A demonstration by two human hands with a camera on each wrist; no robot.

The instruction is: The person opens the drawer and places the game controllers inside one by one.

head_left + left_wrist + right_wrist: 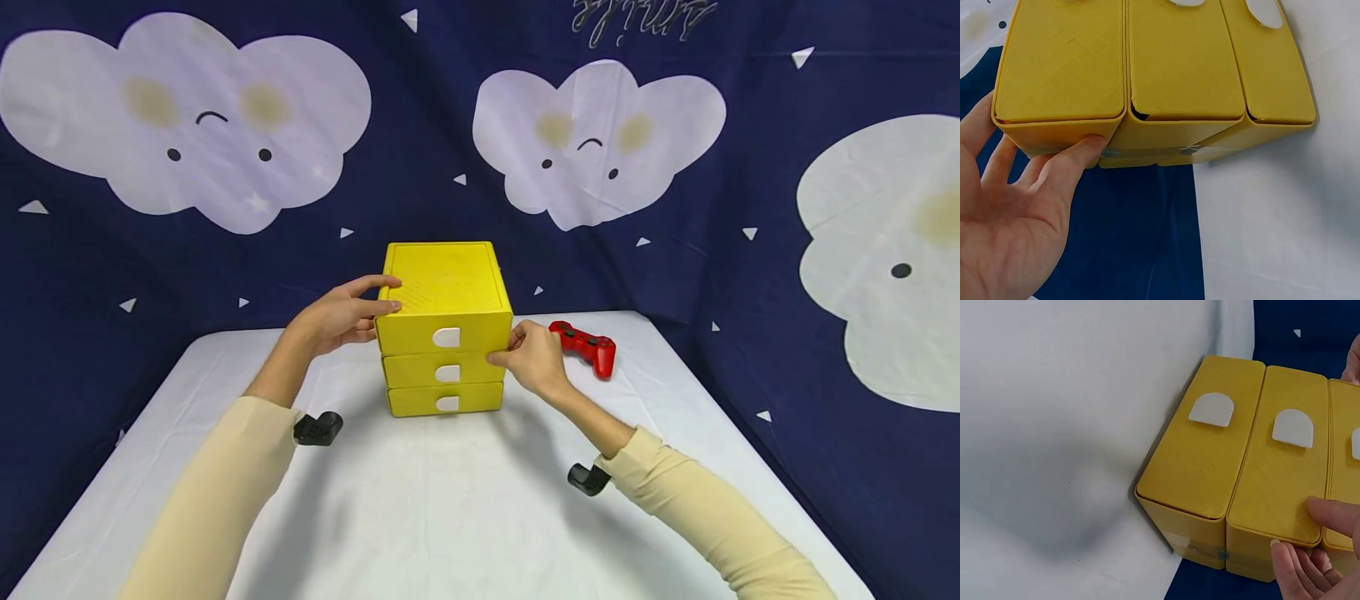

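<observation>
A yellow three-drawer box (pixel 442 335) with white tabs stands upright on the white table. At its upper left, my left hand (pixel 337 318) rests fairly straight fingers on the top edge and side; in the left wrist view the thumb of this hand (pixel 1022 212) touches the side of the box (pixel 1060 62). My right hand (pixel 536 358) holds the front right edge at the middle drawer. From the right wrist, the thumb of that hand (pixel 1329 550) lies on the front of the middle drawer (pixel 1279 475), with the fingers bent against the side. All three drawers look closed.
A red game controller (pixel 588 346) lies on the table (pixel 450 508) just right of the box. Behind and at the sides hangs a dark blue cloth (pixel 420 167) with pale clouds and small white triangles.
</observation>
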